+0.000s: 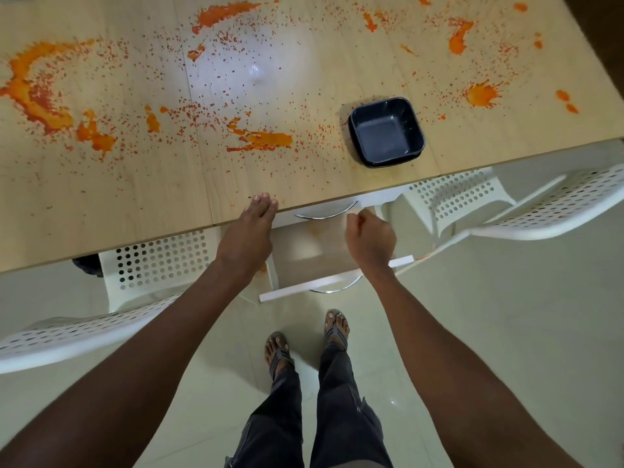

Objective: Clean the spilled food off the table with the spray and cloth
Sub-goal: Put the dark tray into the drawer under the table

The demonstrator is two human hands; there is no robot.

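Left hand (248, 228): flat, fingers straight and together, fingertips (265, 198) resting on near edge of table (141, 184). Holding nothing.
Right hand (369, 238): curled into loose fist, hovering over the open drawer (314, 251), just below the upper drawer's handle (326, 212). Nothing visible in the grip; contact with anything can't be told.

Two drawers under the table edge, white fronts, each with one curved metal handle. Upper one closed. Lower one pulled out, pale interior, visible part holds nothing; small orange stain on its inner surface and one drip on its left side.

Table: light wood-look laminate, smooth, glossy glare patch near centre, two seam lines running across the top. Spilled food (40, 92): orange-red, wet-looking smears plus fine granular specks, spread over nearly the whole top. Biggest smear is a C-shaped arc at far left; smaller blots mid-table, top centre and top right.

One bowl (386, 131): black, square with rounded corners, glossy, nothing in it, upright near the table's near edge, right of the hands.

Spray and cloth: neither in view.

Two chairs, white perforated plastic: one at left (84, 329), one at right (526, 211), both tucked partly under the table.

Floor (506, 332): pale glossy tiles. Two feet in sandals, dark trousers, standing just before the open drawer.
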